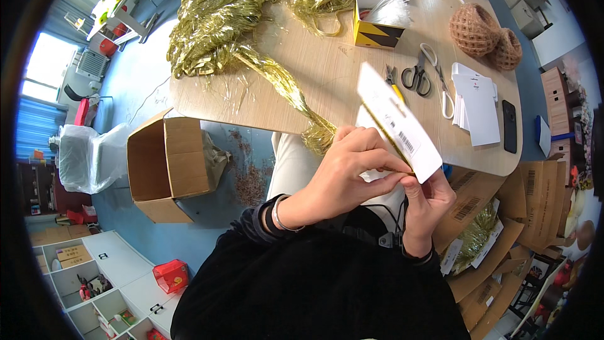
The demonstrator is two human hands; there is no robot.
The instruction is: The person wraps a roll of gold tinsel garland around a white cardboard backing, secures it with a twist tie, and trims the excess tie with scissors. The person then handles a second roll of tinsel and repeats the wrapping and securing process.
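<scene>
A folded white header card point(394, 123) with a barcode and a hang slot is gripped at its lower corner by my right hand point(427, 196). My left hand point(354, 170) pinches the gold edge strip of a tinsel fringe point(302, 104) between thumb and fingers at that same corner, and the strip runs along the card's fold. From my left hand the gold strands trail over the table edge and up to a large heap of gold tinsel point(222, 19). Both hands nearly touch. Part of my right hand's fingers is hidden behind the card.
On the wooden table point(325, 63) lie wire cutters point(391, 78), black scissors point(416, 75), white-handled scissors point(443, 89), white cards point(481, 113), a phone point(509, 125), twine balls point(476, 30) and a box of white ties point(377, 28). Cardboard boxes point(186, 156) stand beside and below the table.
</scene>
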